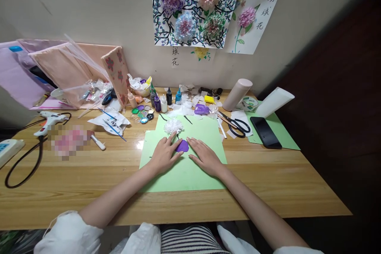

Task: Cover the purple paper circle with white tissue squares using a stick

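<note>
A flat purple piece of what looks like soft clay (182, 146) lies on light green paper (181, 178). My left hand (165, 152) rests at its left side with fingers spread, the fingertips at the piece's edge. One finger reaches up toward a fluffy white paper flower (174, 126) just above. On the other side, my right hand (205, 156) lies flat with its fingers stretched out, the tips close to the purple piece's right edge. Short dark strokes mark the paper's upper part.
Behind the paper stand paint bottles (157, 103), a purple clay packet (201, 109) and scraps. Black scissors (235, 124) and a phone (266, 132) lie right. Leftward are brushes (114, 129) and a glue gun (49, 122) with its cable. Flower artwork (195, 8) hangs on the wall.
</note>
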`<state>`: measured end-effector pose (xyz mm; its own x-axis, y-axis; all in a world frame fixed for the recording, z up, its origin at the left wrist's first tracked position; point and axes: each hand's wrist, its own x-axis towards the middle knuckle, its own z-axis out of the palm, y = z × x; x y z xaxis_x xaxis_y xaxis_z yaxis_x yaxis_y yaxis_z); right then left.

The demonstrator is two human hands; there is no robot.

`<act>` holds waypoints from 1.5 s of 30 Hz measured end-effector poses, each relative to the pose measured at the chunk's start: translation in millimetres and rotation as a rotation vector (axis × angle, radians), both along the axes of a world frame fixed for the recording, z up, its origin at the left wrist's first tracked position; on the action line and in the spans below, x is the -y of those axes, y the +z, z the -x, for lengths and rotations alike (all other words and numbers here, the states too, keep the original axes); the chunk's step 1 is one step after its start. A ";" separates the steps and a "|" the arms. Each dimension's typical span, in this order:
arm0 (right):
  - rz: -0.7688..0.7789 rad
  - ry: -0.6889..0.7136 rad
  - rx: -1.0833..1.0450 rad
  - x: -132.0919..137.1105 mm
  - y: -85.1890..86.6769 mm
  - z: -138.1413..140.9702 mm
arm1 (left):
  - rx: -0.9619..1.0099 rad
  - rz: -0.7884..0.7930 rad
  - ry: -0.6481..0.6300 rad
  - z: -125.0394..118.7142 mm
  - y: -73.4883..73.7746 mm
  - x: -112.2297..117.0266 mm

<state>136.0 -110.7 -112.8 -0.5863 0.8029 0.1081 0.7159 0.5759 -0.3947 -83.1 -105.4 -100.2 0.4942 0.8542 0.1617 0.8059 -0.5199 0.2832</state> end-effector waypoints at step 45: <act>-0.195 0.163 -0.022 -1.8 7.6 0.1 | 0.067 -0.016 -0.030 4.6 -14.8 3.6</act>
<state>136.0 -108.9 -105.1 -0.7024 0.6603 0.2659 0.5996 0.7502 -0.2789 -87.7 -109.1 -115.0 0.5075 0.8361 0.2083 0.7693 -0.5485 0.3275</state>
